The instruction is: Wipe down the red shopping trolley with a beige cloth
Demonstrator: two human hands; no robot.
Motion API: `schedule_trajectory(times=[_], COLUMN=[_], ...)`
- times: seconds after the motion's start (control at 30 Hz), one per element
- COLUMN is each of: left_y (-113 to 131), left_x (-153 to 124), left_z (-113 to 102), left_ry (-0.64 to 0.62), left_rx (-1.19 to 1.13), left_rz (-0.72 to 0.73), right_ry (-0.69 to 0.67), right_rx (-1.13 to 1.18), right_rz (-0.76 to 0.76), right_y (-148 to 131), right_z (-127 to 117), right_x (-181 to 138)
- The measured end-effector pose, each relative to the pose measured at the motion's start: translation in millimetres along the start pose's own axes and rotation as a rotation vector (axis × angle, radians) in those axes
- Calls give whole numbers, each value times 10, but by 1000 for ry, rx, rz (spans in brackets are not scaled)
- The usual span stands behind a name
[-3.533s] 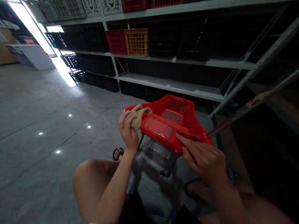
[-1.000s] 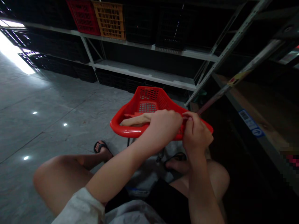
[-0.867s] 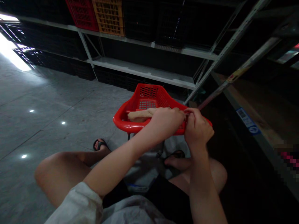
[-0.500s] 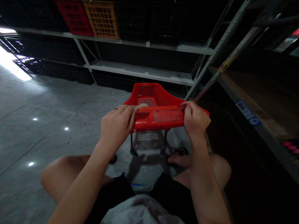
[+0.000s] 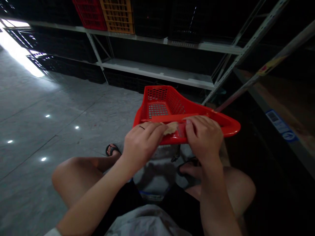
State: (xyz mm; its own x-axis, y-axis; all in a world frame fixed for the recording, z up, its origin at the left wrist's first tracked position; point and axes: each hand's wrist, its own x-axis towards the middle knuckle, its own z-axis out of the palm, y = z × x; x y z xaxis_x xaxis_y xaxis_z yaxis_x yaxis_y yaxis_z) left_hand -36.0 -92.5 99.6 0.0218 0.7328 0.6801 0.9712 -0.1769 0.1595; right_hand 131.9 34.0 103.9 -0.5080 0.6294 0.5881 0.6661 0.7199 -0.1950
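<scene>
A small red plastic basket cart (image 5: 172, 101) stands on thin legs in front of my knees. My left hand (image 5: 141, 142) presses a beige cloth (image 5: 170, 128) against the cart's near rim, fingers closed over it. My right hand (image 5: 204, 139) grips the same rim just to the right of the cloth, fingers curled on the red plastic. A dark ring shows on a left finger. I am seated low, with both bare knees in view and sandalled feet under the cart.
White metal shelving (image 5: 159, 72) runs behind the cart, holding dark crates plus a red crate (image 5: 85, 14) and an orange crate (image 5: 119, 16). Another rack with a blue label (image 5: 283, 127) stands close on the right. Grey tiled floor (image 5: 49, 108) stretches to the left.
The cart has turned so its near rim swings right. My left hand moved with the cloth from the left corner to the middle of the rim, close to my right hand.
</scene>
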Motion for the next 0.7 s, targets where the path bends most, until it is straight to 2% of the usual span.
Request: schedule_trajectory(times=[0.13,0.2,0.27,0.33,0.4,0.47,0.53,0.6,0.7], left_y=[-485,-679,-835,-955,-1021,-1004,-880,-650,-209], left_x=[50,172,294,375,393,348,252,129,-30], left_z=[-208,-181,-51,156,387,584,700,720,626], left_ry=[-256,-379,-419,-370,-246,-111,29,159,238], left_rx=[-352,-533,-645,-691,-674,-643,-627,-605,-545], left_rz=[-5,-25,-60,-103,-186,-286,-355,-373,-274], right_ry=[52,75,77,58,21,-14,-19,-29,-165], right_rx=[15,43,68,92,111,99,76,101,175], right_rz=[-71,-93,-113,-134,-146,-131,-101,-83,-112], right_y=[112,220,380,560,685,673,488,183,-234], right_z=[62,114,174,217,211,138,15,-121,-275], right_x=[16,50,113,198,281,322,292,193,-19])
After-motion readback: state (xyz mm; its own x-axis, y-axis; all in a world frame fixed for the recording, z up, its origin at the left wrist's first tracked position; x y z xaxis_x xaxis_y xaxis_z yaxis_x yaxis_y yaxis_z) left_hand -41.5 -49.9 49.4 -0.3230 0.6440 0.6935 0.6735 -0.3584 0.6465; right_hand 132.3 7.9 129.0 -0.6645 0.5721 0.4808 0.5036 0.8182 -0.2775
